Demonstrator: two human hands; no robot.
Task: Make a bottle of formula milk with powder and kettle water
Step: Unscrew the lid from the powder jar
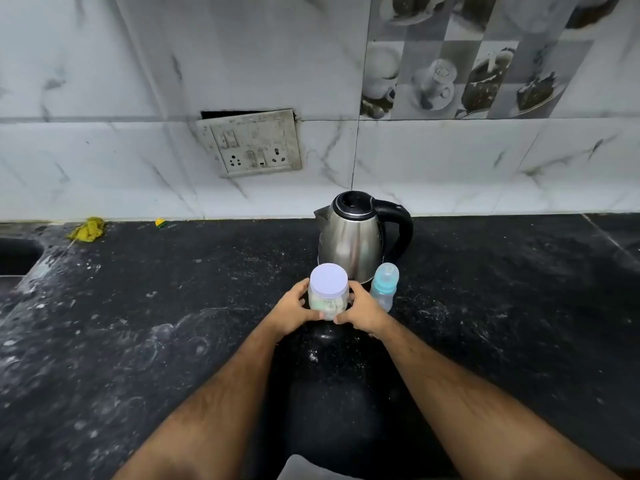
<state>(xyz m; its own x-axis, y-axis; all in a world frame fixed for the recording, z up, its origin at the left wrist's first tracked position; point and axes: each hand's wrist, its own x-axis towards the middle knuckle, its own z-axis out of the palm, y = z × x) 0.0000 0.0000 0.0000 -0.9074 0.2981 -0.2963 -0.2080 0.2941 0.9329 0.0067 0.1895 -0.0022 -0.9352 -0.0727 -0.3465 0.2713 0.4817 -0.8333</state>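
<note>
A clear powder jar (328,295) with a white lid stands on the black counter (173,323), in front of the kettle. My left hand (294,308) grips its left side and my right hand (363,310) grips its right side, thumbs curled round the front. A steel kettle (353,237) with a black lid and handle stands behind, near the wall. A baby bottle (383,287) with a blue teat and collar stands upright just right of the jar, next to my right hand.
A sink (17,258) opens at the far left of the counter. A yellow cloth (86,230) and a small yellow scrap (160,222) lie along the wall. A loose switch and socket plate (252,143) hangs on the marble wall.
</note>
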